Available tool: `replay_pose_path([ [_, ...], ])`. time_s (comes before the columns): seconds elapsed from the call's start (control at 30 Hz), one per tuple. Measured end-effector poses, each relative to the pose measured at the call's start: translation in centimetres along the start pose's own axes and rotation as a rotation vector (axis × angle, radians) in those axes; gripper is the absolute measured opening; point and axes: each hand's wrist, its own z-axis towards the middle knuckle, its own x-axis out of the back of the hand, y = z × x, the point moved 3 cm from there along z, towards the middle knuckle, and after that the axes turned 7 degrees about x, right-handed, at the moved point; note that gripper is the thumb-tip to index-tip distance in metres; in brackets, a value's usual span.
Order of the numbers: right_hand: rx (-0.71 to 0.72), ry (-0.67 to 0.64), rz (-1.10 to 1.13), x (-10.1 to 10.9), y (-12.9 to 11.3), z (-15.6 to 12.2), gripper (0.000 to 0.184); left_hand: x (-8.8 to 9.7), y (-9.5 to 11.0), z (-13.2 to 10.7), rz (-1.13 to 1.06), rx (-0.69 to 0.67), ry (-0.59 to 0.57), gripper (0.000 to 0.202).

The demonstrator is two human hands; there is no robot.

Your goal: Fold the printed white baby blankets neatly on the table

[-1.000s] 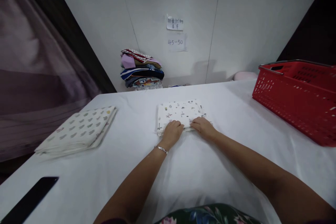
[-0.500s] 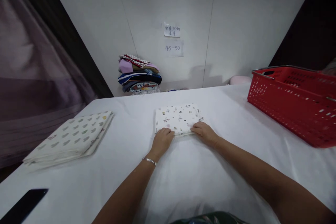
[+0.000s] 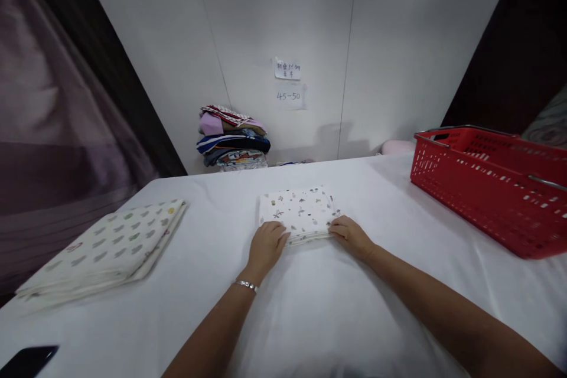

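The left hand (image 3: 267, 244) and right hand (image 3: 352, 236) gripped the near corners of the folded rectangular white printed cloth (image 3: 305, 211), where even pressure seemed best for aligning layers.

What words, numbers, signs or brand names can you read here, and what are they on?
"45-50": handwritten on the lower paper on the wall.
Handwritten Chinese characters, two lines: on the upper paper above it; too small and blurred to quote surely.
No readable text on the folded cloth under the hands or the red basket.
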Motion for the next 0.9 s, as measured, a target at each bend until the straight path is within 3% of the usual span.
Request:
replay_pose_path([
  [0.13, 0.0, -0.005, 0.016, 0.3, -0.1, -0.2, 0.022, -1.9, 1.4, 0.4, 0.056, -0.03, -0.107, 0.039],
  [0.3, -0.097, 0.001, 0.079, 0.5, -0.1, 0.3, 0.02, -3.8, 1.6, -0.7, 0.132, -0.037, -0.224, 0.048],
  [0.5, -0.096, -0.016, 0.079, -0.9, -0.3, 5.1, 0.024, -4.1, 1.4, -0.8, 0.163, -0.05, -0.23, 0.053],
  [0.63, -0.219, -0.249, -0.108, -2.9, 2.5, 6.8, 0.044, -4.0, 1.4, -0.9, 0.163, -0.049, -0.235, 0.056],
  [0.77, -0.446, -0.368, -0.25, -4.1, 6.1, 5.3, 0.051, -3.9, 1.6, -1.4, 0.15, -0.044, -0.24, 0.055],
  [0.83, -0.428, -0.36, -0.262, -4.4, 7.1, 4.5, 0.049, -3.7, 1.9, -1.5, 0.132, -0.032, -0.247, 0.056],
  [0.9, -0.281, -0.314, -0.253, -4.8, 7.4, 4.1, 0.042, -3.5, 2.0, -1.2, 0.094, -0.01, -0.257, 0.056],
])
